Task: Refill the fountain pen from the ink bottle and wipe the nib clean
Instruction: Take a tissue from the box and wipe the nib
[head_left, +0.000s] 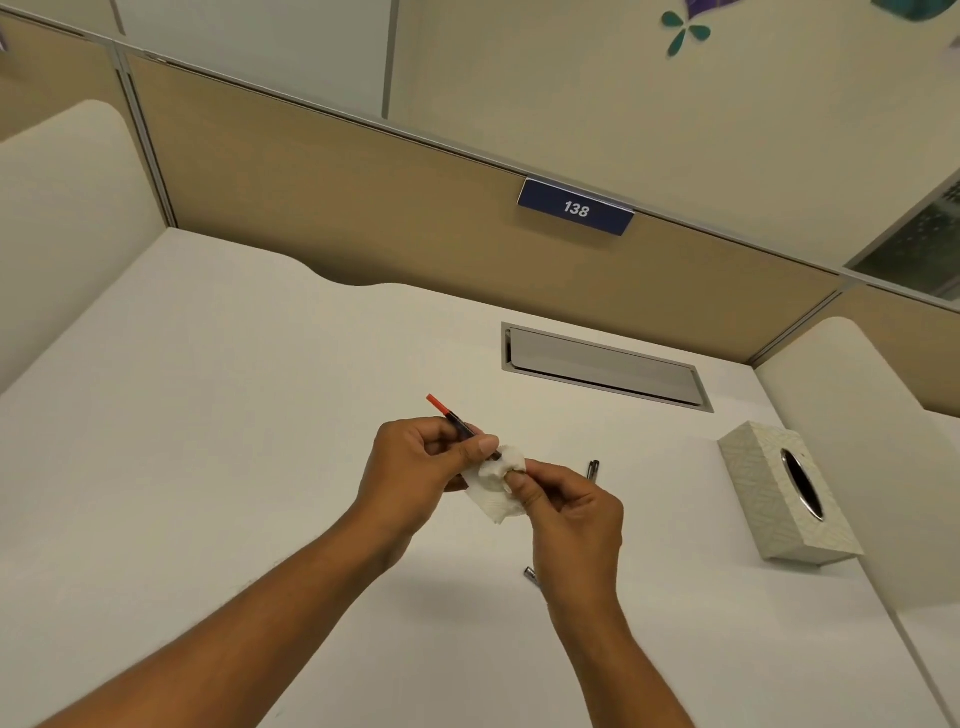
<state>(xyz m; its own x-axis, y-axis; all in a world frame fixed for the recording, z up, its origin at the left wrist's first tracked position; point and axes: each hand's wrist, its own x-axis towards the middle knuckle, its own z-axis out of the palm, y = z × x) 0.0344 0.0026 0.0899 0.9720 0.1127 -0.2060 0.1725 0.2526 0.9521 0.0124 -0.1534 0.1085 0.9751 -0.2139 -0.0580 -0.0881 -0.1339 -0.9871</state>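
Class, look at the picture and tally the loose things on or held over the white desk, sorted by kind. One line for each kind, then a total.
Pen section with red converter end, held in the left hand: 1
Crumpled white tissue, pinched by the right hand: 1
Dark metal pen parts lying on the desk: 2
Pale patterned tissue box: 1
Total: 5

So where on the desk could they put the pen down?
The desk's whole left side, from the left hand to the partition, is bare. Right is crowded: tissue box, metal pen parts, cable hatch.
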